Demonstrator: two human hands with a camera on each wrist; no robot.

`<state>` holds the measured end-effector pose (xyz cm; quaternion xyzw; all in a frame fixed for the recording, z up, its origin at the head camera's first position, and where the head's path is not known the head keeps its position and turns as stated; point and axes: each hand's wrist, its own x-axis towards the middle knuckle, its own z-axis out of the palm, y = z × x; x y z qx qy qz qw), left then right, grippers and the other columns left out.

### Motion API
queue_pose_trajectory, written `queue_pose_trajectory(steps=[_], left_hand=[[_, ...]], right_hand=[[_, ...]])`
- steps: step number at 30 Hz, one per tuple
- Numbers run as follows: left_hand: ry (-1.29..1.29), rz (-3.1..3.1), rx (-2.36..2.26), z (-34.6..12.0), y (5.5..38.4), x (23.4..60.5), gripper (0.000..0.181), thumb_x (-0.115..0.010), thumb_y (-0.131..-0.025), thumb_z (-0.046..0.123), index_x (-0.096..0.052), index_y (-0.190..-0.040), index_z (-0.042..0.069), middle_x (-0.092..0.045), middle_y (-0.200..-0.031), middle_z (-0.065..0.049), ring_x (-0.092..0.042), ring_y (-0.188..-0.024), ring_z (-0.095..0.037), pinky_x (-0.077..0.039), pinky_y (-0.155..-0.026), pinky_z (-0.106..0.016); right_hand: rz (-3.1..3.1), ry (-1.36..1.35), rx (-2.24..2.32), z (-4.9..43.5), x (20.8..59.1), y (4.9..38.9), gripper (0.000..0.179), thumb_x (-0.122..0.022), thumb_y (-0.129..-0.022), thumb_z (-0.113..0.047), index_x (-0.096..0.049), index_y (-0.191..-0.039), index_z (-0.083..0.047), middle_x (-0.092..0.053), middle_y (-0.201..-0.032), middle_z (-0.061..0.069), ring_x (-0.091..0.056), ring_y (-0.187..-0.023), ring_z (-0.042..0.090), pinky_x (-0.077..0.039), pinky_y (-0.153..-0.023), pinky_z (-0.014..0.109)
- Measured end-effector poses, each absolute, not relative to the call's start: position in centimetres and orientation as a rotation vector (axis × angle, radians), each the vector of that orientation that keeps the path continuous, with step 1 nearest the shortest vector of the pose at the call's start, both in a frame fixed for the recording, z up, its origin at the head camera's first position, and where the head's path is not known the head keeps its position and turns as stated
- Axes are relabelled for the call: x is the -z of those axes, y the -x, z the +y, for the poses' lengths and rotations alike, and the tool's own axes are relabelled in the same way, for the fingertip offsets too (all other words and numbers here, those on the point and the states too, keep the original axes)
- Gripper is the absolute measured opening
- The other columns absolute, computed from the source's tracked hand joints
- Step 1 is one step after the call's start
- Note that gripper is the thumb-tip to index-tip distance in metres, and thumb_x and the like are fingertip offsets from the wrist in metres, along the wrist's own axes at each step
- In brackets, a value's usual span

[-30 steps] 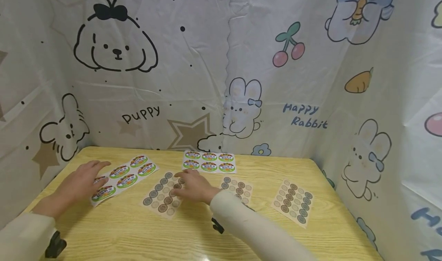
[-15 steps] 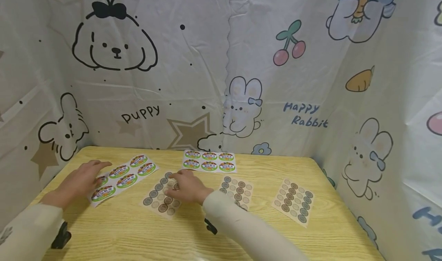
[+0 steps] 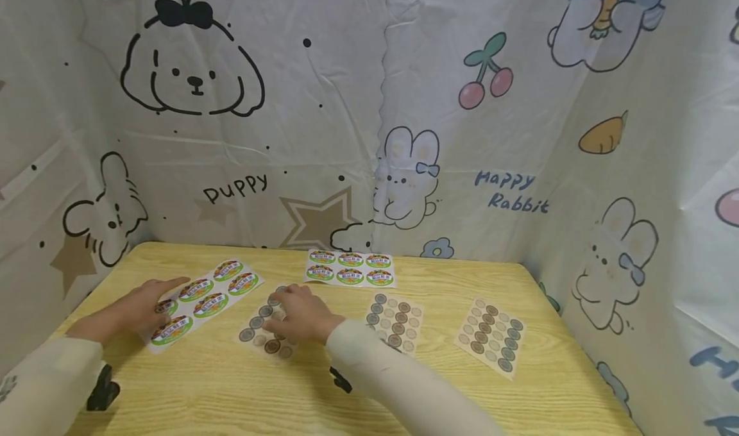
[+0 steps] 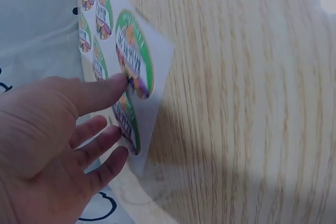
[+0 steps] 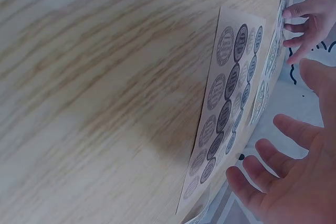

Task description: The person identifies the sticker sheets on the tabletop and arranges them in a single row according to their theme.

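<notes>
My left hand (image 3: 141,304) lies over the near left end of a white sheet of oval stickers (image 3: 210,305), green-rimmed with colourful fruit-like pictures. In the left wrist view its thumb touches the sheet's face, while the other fingers, loosely bent, are right at its edge. Over a beige sheet of round, coin-like stickers (image 3: 256,322), in rows of grey, brown and pale, hovers my right hand (image 3: 303,311), hiding its upper right part. The right wrist view shows the right fingers (image 5: 273,156) spread and relaxed beside that beige sheet (image 5: 223,103), holding nothing.
Another oval sticker sheet (image 3: 349,268) lies at the table's back edge. Two more beige round-sticker sheets, a middle one (image 3: 398,322) and a right one (image 3: 491,335), lie apart on the wooden table (image 3: 231,397). A printed curtain (image 3: 323,122) encloses the back and sides.
My right hand has moved left and slightly nearer, covering more of the left beige sheet. The left hand has shifted slightly right, and its oval sticker sheet has slid a little toward me and left.
</notes>
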<state>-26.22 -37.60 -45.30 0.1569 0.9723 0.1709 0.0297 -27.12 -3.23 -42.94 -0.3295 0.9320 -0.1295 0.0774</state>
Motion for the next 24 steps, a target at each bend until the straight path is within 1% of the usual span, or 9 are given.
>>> queue_pose_trajectory(steps=[4, 5, 7, 8, 9, 12, 15, 20, 24], left_hand=[[-0.492, 2.905, -0.602, -37.6, 26.2, 44.8, 0.088, -0.085, -0.077, 0.009, -0.037, -0.146, -0.016, -0.041, -0.136, -0.048, -0.05, -0.119, -0.056, -0.048, -0.092, -0.06], [-0.479, 2.884, -0.619, -37.6, 26.2, 44.7, 0.09, -0.086, -0.077, 0.012, -0.035, -0.147, -0.016, -0.039, -0.136, -0.049, -0.049, -0.12, -0.056, -0.048, -0.093, -0.061], [-0.448, 2.855, -0.637, -37.7, 25.9, 44.6, 0.093, -0.086, -0.078, 0.018, -0.034, -0.147, -0.016, -0.037, -0.133, -0.051, -0.043, -0.121, -0.062, -0.045, -0.094, -0.066], [-0.433, 2.842, -0.644, -37.7, 25.8, 44.5, 0.094, -0.086, -0.079, 0.02, -0.032, -0.148, -0.015, -0.037, -0.129, -0.051, -0.044, -0.117, -0.061, -0.046, -0.093, -0.064], [-0.414, 2.828, -0.652, -37.7, 25.7, 44.5, 0.095, -0.086, -0.08, 0.021, -0.031, -0.148, -0.014, -0.041, -0.123, -0.049, -0.048, -0.109, -0.056, -0.049, -0.089, -0.058], [-0.399, 2.754, -0.745, -37.5, 25.4, 44.5, 0.096, -0.083, -0.082, 0.02, -0.025, -0.151, -0.013, -0.055, -0.1, -0.033, -0.056, -0.085, -0.034, -0.051, -0.073, -0.038], [-0.385, 2.642, -0.872, -37.2, 25.2, 44.5, 0.097, -0.08, -0.084, 0.016, -0.018, -0.154, -0.013, -0.059, -0.084, -0.014, -0.053, -0.068, -0.018, -0.045, -0.06, -0.027], [-0.337, 2.584, -0.928, -36.8, 24.9, 44.4, 0.091, -0.079, -0.085, 0.015, -0.024, -0.153, -0.012, -0.053, -0.076, -0.007, -0.048, -0.057, -0.013, -0.043, -0.054, -0.027], [-0.388, 2.602, -0.922, -37.1, 24.7, 44.5, 0.082, -0.078, -0.087, 0.016, -0.033, -0.148, -0.015, -0.052, -0.075, -0.005, -0.045, -0.057, -0.01, -0.042, -0.054, -0.025]], right_hand=[[2.797, 0.995, 0.39, -3.7, 43.0, 27.0, 0.054, -0.057, -0.1, -0.049, -0.053, -0.147, -0.022, -0.052, -0.15, -0.001, -0.05, -0.134, 0.021, -0.048, -0.105, 0.035], [2.799, 1.005, 0.382, -3.9, 43.1, 27.1, 0.054, -0.057, -0.099, -0.049, -0.054, -0.146, -0.022, -0.053, -0.149, -0.001, -0.052, -0.132, 0.021, -0.048, -0.105, 0.034], [2.798, 1.018, 0.362, -4.2, 43.4, 27.1, 0.055, -0.057, -0.099, -0.051, -0.054, -0.146, -0.023, -0.054, -0.146, -0.002, -0.054, -0.128, 0.02, -0.047, -0.104, 0.033], [2.798, 1.028, 0.354, -4.3, 43.5, 27.1, 0.055, -0.057, -0.099, -0.051, -0.055, -0.146, -0.023, -0.055, -0.144, -0.002, -0.055, -0.126, 0.019, -0.047, -0.103, 0.032], [2.796, 1.038, 0.347, -4.5, 43.5, 27.0, 0.055, -0.057, -0.099, -0.052, -0.055, -0.146, -0.023, -0.056, -0.143, -0.002, -0.056, -0.125, 0.018, -0.046, -0.102, 0.032], [2.791, 1.022, 0.346, -4.9, 43.5, 26.5, 0.056, -0.057, -0.098, -0.054, -0.054, -0.147, -0.026, -0.056, -0.142, -0.003, -0.054, -0.125, 0.017, -0.044, -0.097, 0.033], [2.782, 0.977, 0.377, -5.3, 43.4, 26.1, 0.057, -0.057, -0.097, -0.056, -0.052, -0.147, -0.028, -0.054, -0.145, -0.004, -0.051, -0.13, 0.015, -0.045, -0.098, 0.03], [2.757, 0.939, 0.406, -6.0, 43.5, 25.4, 0.059, -0.057, -0.097, -0.058, -0.05, -0.148, -0.03, -0.052, -0.147, -0.006, -0.048, -0.134, 0.011, -0.049, -0.099, 0.03], [2.758, 0.978, 0.387, -6.6, 43.3, 25.0, 0.06, -0.057, -0.097, -0.058, -0.05, -0.149, -0.029, -0.053, -0.146, -0.007, -0.049, -0.133, 0.009, -0.048, -0.101, 0.031]])
